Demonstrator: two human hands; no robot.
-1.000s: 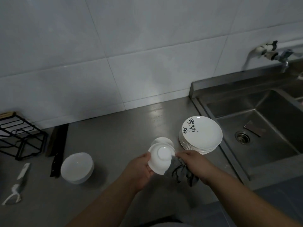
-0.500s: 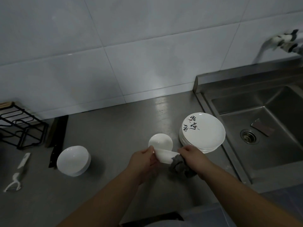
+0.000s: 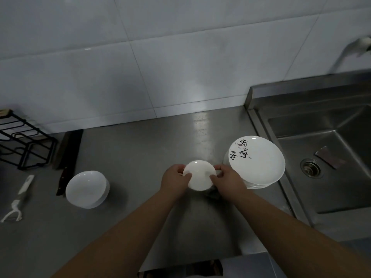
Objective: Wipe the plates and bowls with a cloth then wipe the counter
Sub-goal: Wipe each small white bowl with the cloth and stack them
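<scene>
A small white bowl [image 3: 199, 176] sits between both hands at the counter's middle, its hollow facing up. My left hand [image 3: 175, 180] grips its left rim and my right hand [image 3: 227, 181] grips its right rim. A dark grey cloth [image 3: 213, 193] peeks out under the bowl and my right hand, mostly hidden. To the right is a stack of white plates [image 3: 259, 163], the top one marked with black brush characters. A stack of white bowls [image 3: 86, 189] stands on the left of the steel counter [image 3: 140, 157].
A steel sink [image 3: 325, 157] with a drain lies to the right, a tap at the far right edge. A knife [image 3: 67, 167] and a white peeler [image 3: 19, 199] lie on the left. A black wire rack [image 3: 24, 145] stands by the tiled wall.
The bowl has turned from tilted with its underside showing to hollow-up, held lower over the counter where another small bowl showed before. The cloth has slipped mostly out of sight beneath it.
</scene>
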